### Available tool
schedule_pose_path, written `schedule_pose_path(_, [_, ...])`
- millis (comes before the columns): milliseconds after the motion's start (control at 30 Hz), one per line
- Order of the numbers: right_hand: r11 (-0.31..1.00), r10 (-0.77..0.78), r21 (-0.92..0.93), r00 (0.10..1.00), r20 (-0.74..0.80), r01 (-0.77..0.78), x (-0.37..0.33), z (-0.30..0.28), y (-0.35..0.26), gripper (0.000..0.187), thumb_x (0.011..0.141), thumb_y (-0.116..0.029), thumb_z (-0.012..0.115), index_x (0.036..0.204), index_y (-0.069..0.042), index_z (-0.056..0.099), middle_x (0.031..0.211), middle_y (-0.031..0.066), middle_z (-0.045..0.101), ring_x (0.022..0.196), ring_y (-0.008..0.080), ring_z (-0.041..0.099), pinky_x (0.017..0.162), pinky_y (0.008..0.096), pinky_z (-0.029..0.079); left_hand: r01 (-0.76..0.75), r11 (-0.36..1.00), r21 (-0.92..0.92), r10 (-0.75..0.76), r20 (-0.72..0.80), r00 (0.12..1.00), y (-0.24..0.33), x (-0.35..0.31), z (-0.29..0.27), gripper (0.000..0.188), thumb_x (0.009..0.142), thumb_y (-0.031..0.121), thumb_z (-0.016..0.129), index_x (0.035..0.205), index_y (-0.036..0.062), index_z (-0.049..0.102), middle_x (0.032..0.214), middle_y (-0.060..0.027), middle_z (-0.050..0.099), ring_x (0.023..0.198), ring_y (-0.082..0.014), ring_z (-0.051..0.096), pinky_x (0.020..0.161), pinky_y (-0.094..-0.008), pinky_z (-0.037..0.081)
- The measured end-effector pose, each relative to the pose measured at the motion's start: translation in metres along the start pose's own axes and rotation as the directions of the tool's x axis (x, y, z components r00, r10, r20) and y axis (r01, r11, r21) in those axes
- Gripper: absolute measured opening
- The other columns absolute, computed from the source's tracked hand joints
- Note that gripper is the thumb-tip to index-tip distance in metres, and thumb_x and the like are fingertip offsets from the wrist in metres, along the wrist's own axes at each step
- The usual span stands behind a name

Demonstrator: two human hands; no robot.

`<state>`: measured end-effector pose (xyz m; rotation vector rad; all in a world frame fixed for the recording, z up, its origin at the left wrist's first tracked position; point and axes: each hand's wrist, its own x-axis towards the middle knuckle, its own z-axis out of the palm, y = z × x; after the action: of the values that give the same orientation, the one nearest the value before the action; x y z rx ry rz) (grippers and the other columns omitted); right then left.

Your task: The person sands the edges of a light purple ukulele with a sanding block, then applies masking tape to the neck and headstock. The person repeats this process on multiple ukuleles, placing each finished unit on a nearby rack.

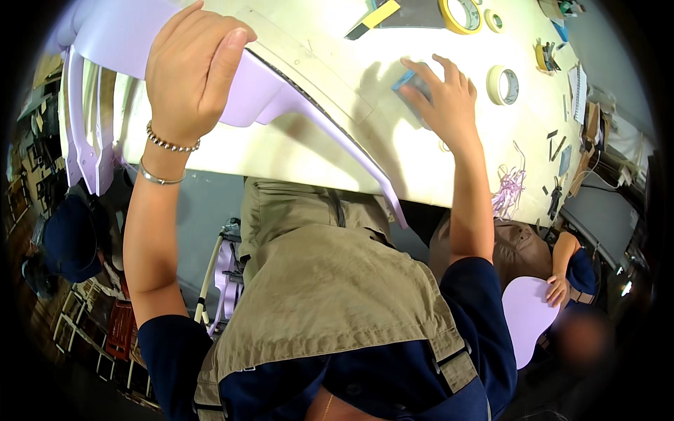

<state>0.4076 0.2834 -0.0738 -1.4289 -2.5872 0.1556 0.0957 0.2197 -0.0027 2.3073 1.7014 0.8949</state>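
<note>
My left hand grips the upper edge of a large lilac moulded panel that lies across the white table and tapers to a thin point at the table's near edge. Two bracelets sit on that wrist. My right hand reaches over the table with fingers spread, resting on a small blue and grey block that it partly covers. A pale flat strip lies along the panel's far side.
Rolls of tape and a yellow roll lie at the table's far right, with lilac shavings near its edge. More lilac parts hang at the left. A seated person at lower right holds a lilac oval piece.
</note>
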Motion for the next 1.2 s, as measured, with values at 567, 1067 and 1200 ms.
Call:
schedule_pose_path(567, [0.059, 0.085, 0.963, 0.962, 0.259, -0.264, 0.066, 0.034, -0.054, 0.011, 0.084, -0.009, 0.064, 0.082, 0.001, 0.061, 0.086, 0.0104, 0.065, 0.071, 0.0159, 0.063, 0.060, 0.0262, 0.052, 0.031, 0.999, 0.039, -0.034, 0.067, 0.997, -0.004, -0.001, -0.002, 0.031, 0.087, 0.016, 0.034, 0.079, 0.0000, 0.059, 0.080, -0.0112, 0.061, 0.077, -0.0272, 0.057, 0.095, -0.0439, 0.036])
schedule_pose_path(1067, [0.313, -0.709, 0.916, 0.704, 0.049, 0.252, 0.100, 0.004, -0.079, 0.012, 0.073, -0.008, 0.067, 0.085, -0.005, 0.068, 0.085, 0.0084, 0.066, 0.077, 0.0208, 0.065, 0.067, 0.0269, 0.050, -0.026, 0.996, -0.080, 0.006, -0.246, 0.969, 0.000, -0.005, 0.011, 0.036, 0.090, 0.025, 0.039, 0.069, 0.0027, 0.058, 0.066, -0.0103, 0.058, 0.063, -0.0263, 0.055, 0.084, -0.0410, 0.040])
schedule_pose_path(1200, [0.339, -0.720, 0.911, 0.689, 0.089, 0.237, 0.105, 0.001, -0.083, 0.012, 0.073, -0.008, 0.068, 0.084, -0.005, 0.068, 0.085, 0.0073, 0.067, 0.077, 0.0198, 0.065, 0.067, 0.0266, 0.050, -0.065, 0.997, -0.037, 0.057, -0.180, 0.982, -0.010, -0.007, 0.011, 0.037, 0.091, 0.026, 0.039, 0.069, 0.0026, 0.059, 0.066, -0.0100, 0.058, 0.063, -0.0259, 0.055, 0.082, -0.0403, 0.041])
